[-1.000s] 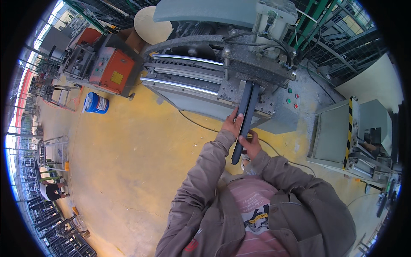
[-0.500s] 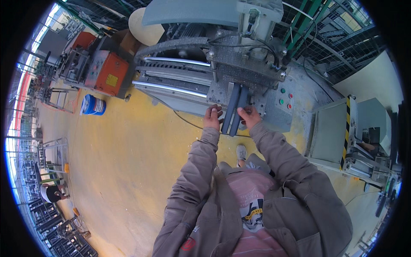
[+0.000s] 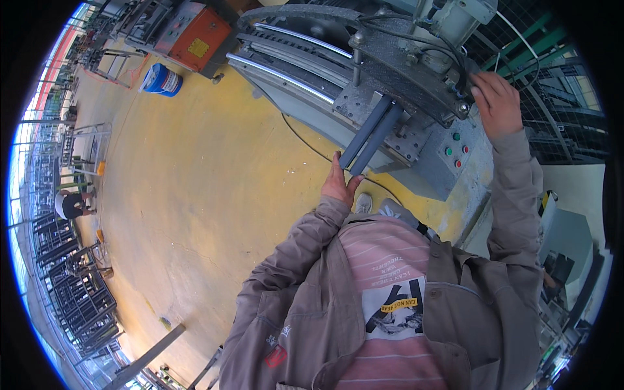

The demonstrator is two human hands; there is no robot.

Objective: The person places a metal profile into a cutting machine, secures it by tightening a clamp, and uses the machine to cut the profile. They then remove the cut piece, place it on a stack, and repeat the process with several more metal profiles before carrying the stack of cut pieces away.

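Observation:
Two dark grey bars (image 3: 372, 134) lie side by side, their far ends under the head of a grey metal machine (image 3: 409, 84) and their near ends sticking out toward me. My left hand (image 3: 338, 184) is at those near ends, with the fingers along the left bar and the thumb by the right one. Raised at the right side of the machine head, my right hand (image 3: 499, 106) has its fingers bent together beside a black hose (image 3: 463, 73). What its fingertips touch is hidden.
Green and red buttons (image 3: 457, 151) sit on the machine's panel right of the bars. Two shiny rails (image 3: 286, 79) run off to the left. A blue bucket (image 3: 162, 80) stands on the yellow floor near an orange machine (image 3: 193, 38). At far left another person (image 3: 73, 204) bends over.
My right hand has left the bars and moved up and right to the machine head. My left hand has shifted to the bars' near ends. The view has turned and moved.

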